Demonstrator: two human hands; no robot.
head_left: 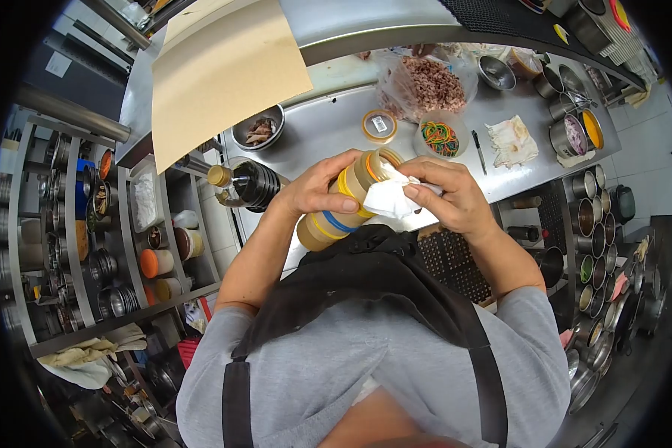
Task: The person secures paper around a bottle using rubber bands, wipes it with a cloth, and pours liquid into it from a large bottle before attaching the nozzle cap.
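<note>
As a dark bottle [255, 185] stands left of our left fingers, with a metal bowl [276, 119] beyond it, we curl our left hand [317, 190] partway open around a tan banded cylinder [357, 187], thumb across its side; we cannot tell where every fingertip presses. At its upper end, our right hand [449, 193] pinches a crumpled white cloth [392, 200], thumb and forefinger nearly closed. Beyond our right fingers lie a tub of rubber bands [440, 135], then a pen [478, 151] and a folded rag [511, 142].
</note>
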